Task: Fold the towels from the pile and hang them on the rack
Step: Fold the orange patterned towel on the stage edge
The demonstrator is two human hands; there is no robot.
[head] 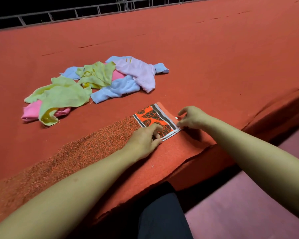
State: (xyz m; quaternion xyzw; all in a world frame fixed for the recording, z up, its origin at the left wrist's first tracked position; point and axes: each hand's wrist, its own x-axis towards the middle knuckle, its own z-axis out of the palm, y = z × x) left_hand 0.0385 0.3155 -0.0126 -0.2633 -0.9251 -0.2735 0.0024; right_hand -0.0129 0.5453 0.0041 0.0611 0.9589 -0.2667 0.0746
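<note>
Near the front edge of the red-covered counter (197, 49): an orange towel (86, 149) laid out flat in a long strip, speckled orange and dark along most of its length, patterned at the right end with dark leaf shapes and grey and white stripes. Left hand (145, 140) resting on that patterned end, fingers curled and pinching the white hem at the near corner. Right hand (192, 118) just beside it at the towel's right edge, thumb and fingers pinching the end hem, forefinger raised above the cloth. Both forearms bare, reaching in from the lower corners. Farther back and to the left, well apart from the orange towel: pile of towels (97, 83), crumpled and overlapping, in yellow, pale blue, pink and lilac. Beyond the far edge of the counter, a grey metal railing (59, 14) against darkness. Below the counter's front edge, a dark trouser leg (162, 218) over pinkish floor (248, 213).
</note>
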